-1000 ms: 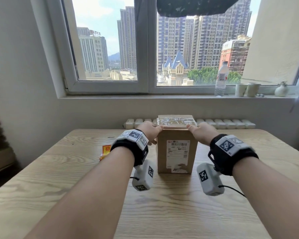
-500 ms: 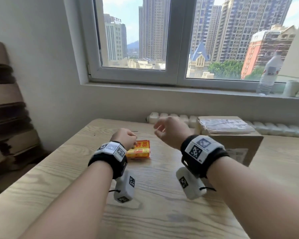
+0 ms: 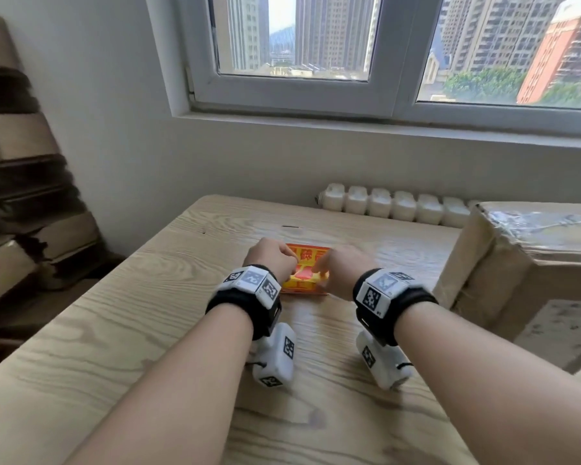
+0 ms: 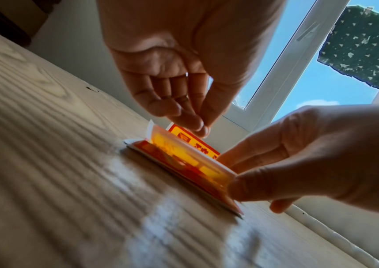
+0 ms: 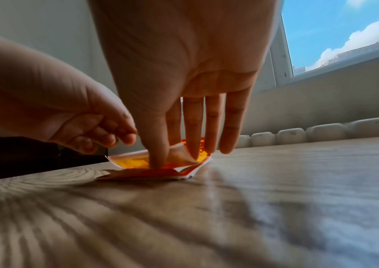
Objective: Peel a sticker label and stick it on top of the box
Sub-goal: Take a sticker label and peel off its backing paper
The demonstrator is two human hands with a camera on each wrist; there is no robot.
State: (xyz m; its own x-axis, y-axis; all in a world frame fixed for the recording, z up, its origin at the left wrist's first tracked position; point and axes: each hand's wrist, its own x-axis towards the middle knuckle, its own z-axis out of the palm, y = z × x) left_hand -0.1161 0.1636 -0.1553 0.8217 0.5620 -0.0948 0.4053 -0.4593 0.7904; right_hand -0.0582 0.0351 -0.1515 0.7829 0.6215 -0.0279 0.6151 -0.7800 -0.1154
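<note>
Indoors, we work at a pale wooden table (image 3: 141,330) below a window (image 3: 302,38), the cardboard box (image 3: 503,273) well right of our fingers. Our left hand (image 3: 271,260) pinches the sticker sheets (image 3: 304,283) with curled fingers; our right hand (image 3: 341,268) clamps thumb and fingers on a lifted sheet's edge.

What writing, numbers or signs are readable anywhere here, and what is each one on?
Nothing can be read for certain.
Red and yellow sticker sheet: red characters along its top edge, too blurred to read; both hands cover part of it.
Black-and-white square code markers on the white wrist units: patterns, not words.
Brown cardboard box: a pale label on its near side, print blurred.
</note>
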